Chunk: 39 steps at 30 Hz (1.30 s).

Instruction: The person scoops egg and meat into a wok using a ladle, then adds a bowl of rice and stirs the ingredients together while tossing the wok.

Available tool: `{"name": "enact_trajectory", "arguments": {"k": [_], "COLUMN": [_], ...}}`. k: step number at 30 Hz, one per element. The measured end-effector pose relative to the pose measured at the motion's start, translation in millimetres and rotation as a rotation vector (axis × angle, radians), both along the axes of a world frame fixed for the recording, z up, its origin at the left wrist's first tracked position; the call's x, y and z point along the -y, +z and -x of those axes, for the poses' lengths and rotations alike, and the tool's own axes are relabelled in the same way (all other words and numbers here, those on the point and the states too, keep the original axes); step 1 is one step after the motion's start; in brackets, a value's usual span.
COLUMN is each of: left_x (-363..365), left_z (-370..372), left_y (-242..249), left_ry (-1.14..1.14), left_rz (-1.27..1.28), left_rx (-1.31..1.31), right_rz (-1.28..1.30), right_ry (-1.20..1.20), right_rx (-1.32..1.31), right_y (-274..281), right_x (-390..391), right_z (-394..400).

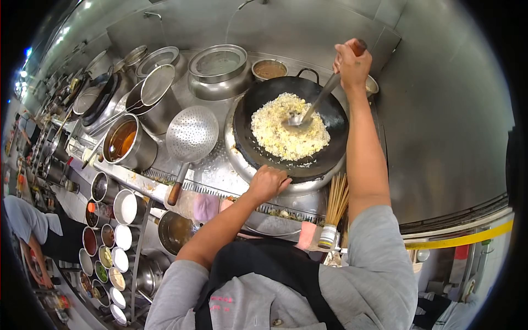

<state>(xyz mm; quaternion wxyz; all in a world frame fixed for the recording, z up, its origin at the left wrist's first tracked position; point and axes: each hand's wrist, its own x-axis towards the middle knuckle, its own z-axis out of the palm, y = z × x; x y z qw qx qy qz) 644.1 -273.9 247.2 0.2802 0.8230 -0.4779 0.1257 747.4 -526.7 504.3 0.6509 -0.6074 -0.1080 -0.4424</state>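
A large black wok sits on a round steel burner ring, its far loop handle uncovered. Inside it lies a broad mound of fried rice with yellow egg bits. My right hand is wrapped round the wooden-ended handle of a long metal wok ladle. The ladle slants down into the rice, and its head is partly blurred. At the wok's near edge my left hand is closed on the rim; whether a handle or cloth lies under the fingers is hidden.
A perforated skimmer rests left of the wok. Beyond are a pot of brown liquid, a lidded steel pot and a bowl. Bamboo sticks stand near my right elbow. Ingredient tubs and another person are left.
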Motion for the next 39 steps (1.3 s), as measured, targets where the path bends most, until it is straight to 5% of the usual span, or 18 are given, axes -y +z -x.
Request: {"name": "enact_trajectory", "arguments": {"k": [7,11,16,20,23,27,31,37,39], "left_x": [-1.0,-1.5,-12.0,-36.4,-72.4,-128.0,-163.5,-208.4,-232.5], "left_z": [1.3,0.5,10.2,30.1,61.5,96.0,107.4,119.5,129.3], "left_y": [-0.2,-0.4,8.1,38.9,51.2,35.7,6.9,-55.8,-80.1], "left_ry": [-0.02,-0.035,-0.03,-0.041,-0.059,-0.243,-0.214,-0.198,-0.102], "left_rz": [0.013,0.04,0.044,0.198,0.216,-0.165,-0.397,-0.065,-0.009], "left_rx": [-0.029,-0.028,-0.084,-0.071,-0.23,-0.811,-1.174,-1.322,-1.264], "right_rz": [-0.037,0.045,0.15,0.035,0.056,-0.058,-0.003,0.276,0.462], "right_ry": [-0.057,0.006,-0.26,-0.043,-0.036,-0.018,-0.023,-0.082,-0.43], "right_rx": [0.235,0.028,-0.041,-0.081,-0.012,0.0,0.088,-0.047,0.013], "right_y": [13.5,-16.1,-11.1,-9.5,5.8,-21.1,23.0,-30.8,-25.3], "right_x": [-8.4,-7.3,-27.5,-33.6,-57.7,-61.1,-96.9,-62.0,-25.6], "right_z": [1.4,-7.1,45.2,74.9,129.1,95.9,100.3,27.8,42.3]}}
